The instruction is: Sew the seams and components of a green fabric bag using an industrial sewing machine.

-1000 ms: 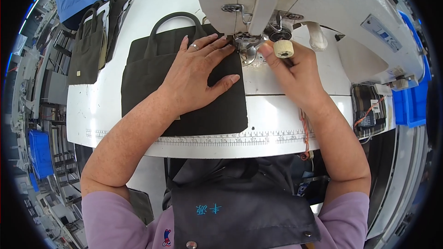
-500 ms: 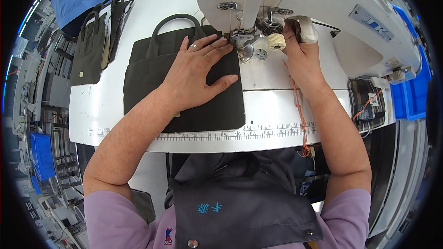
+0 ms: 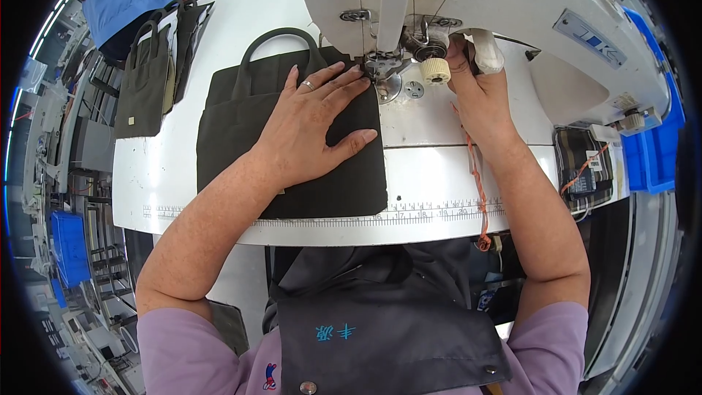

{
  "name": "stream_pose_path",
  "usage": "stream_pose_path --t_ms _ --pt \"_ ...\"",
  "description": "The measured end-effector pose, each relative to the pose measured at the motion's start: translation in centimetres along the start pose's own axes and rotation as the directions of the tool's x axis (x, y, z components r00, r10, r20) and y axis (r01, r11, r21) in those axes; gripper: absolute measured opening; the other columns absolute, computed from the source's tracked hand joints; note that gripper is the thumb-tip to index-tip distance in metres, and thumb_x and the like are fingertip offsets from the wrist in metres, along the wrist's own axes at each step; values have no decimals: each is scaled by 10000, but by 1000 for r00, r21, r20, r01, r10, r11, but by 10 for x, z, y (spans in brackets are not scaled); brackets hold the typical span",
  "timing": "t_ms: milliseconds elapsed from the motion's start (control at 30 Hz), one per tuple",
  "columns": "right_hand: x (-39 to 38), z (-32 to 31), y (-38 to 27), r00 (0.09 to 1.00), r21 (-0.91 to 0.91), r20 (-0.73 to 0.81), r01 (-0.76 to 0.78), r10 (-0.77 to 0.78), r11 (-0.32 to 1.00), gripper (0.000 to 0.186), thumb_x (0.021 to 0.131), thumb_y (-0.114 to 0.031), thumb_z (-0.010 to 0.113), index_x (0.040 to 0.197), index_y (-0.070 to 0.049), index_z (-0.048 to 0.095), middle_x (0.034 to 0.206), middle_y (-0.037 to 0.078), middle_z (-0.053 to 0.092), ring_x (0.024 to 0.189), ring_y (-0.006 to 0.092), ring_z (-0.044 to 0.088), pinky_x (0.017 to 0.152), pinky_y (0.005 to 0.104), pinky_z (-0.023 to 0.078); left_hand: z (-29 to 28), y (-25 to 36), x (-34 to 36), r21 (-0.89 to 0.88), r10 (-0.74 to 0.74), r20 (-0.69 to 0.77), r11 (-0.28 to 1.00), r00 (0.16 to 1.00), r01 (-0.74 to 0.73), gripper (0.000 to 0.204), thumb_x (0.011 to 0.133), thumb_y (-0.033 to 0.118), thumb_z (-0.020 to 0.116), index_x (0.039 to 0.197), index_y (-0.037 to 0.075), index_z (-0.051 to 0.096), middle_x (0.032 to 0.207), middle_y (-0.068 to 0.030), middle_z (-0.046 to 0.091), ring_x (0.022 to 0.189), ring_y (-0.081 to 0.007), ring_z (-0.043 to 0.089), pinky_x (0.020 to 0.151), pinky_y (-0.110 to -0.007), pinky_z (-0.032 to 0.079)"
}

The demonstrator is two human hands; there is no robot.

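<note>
A dark olive fabric bag (image 3: 227,132) with a looped handle lies flat on the white sewing table. My left hand (image 3: 311,117) rests on it, open, fingers spread and a ring on one of them. Its fingertips are close to the presser foot (image 3: 384,66) of the sewing machine (image 3: 512,0), where the bag's upper right edge sits. My right hand (image 3: 479,91) reaches up behind the cream knob (image 3: 436,71), beside a pale wrapped piece (image 3: 486,51) on the machine. The machine hides most of its fingers, so what they grip cannot be seen.
More dark bags (image 3: 146,80) stand stacked at the table's far left, near a person in a blue top (image 3: 128,0). An orange cord (image 3: 475,175) hangs over the front edge by my right forearm. A checked cloth item (image 3: 581,164) and a blue bin (image 3: 651,157) are at the right.
The bag has slid slightly toward me and now covers part of the ruler printed along the table's front. My left hand stays on it; my right hand keeps its place at the machine.
</note>
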State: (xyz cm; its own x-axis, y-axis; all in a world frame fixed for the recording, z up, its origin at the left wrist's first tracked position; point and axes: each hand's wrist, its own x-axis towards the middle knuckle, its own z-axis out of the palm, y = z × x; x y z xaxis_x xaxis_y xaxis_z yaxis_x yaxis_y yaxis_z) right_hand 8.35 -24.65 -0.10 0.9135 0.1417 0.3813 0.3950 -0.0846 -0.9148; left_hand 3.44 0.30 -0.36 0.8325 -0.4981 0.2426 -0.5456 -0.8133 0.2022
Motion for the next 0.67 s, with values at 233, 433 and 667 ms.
stream_pose_path --t_ms 233,433,667 --pt "-7 4 10 937 -340 325 243 -129 908 204 938 -234 737 1096 -105 751 831 51 683 740 217 661 674 347 504 1 2 0 6 10 -5 1000 1000 -10 694 951 489 671 1481 65 527 1535 -144 523 1499 -327 393 1218 -658 214" --pt "-15 7 -4 849 -710 524 476 -61 518 420 796 -179 783 1214 -166 743 1009 72 693 835 276 715 721 405 570 2 -1 6 -20 13 -5 1000 1000 -13 716 945 496 681 1470 33 528 1511 -176 537 1489 -351 403 1216 -652 218" --pt "-17 9 -5 845 -707 529 487 -74 513 428 816 -185 774 1242 -164 735 1008 83 690 833 281 714 721 407 571 1 -16 15 -6 29 12 1000 1000 -29 778 927 534 693 1461 -5 520 1487 -233 538 1470 -409 411 1218 -648 219"
